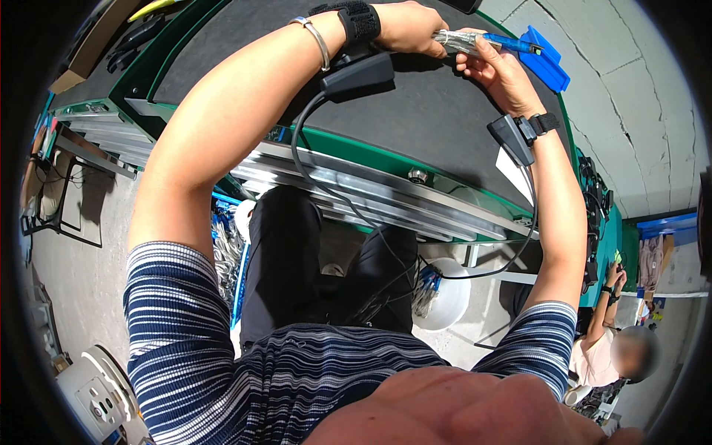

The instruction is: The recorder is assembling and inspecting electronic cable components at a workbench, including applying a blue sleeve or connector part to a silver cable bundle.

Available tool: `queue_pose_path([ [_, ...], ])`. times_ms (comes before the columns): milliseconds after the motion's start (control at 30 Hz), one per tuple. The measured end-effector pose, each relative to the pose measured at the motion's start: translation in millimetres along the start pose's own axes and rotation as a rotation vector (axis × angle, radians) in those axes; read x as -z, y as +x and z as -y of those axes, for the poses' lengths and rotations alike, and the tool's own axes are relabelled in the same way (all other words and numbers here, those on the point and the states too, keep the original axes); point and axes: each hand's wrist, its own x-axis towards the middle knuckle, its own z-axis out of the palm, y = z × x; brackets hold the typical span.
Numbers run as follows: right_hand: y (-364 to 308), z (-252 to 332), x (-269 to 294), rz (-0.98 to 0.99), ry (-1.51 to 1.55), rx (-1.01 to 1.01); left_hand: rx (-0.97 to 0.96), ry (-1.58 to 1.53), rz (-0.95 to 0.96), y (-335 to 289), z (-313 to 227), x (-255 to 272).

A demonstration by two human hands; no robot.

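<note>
Above the far part of the dark table mat, my two hands meet at a slim bundle of clear, silvery strands with a blue length [512, 43] at its right end; its exact kind is unclear. The fingers of my left hand [406, 28] are closed on the silvery end. My right hand [506, 73] pinches the bundle near where the blue begins, thumb on top, other fingers curled beneath. The blue end sticks out past the right thumb, by a blue plastic tray [547, 63] at the table's right edge.
A grey mat [415, 111] covers the green-edged table. Cabled black boxes [360, 77] are strapped at my wrists. Below stand a white bucket [451, 300] and a blue crate [239, 293], both with blue-and-silver strands. A co-worker [597, 356] sits at the right.
</note>
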Motion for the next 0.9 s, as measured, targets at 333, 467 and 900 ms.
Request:
queue_pose_path([
  [333,4.6,-2.9,5.8,-0.037,-0.079,-0.061,0.046,0.146,-0.096,0.4,5.5,2.2],
  [467,3.5,-1.1,4.7,-0.043,-0.045,-0.061,0.076,0.132,-0.052,1.7,4.7,1.7],
  [900,3.3,-1.3,5.2,-0.04,0.009,-0.044,-0.046,0.128,-0.12,3.1,8.6,-1.8],
])
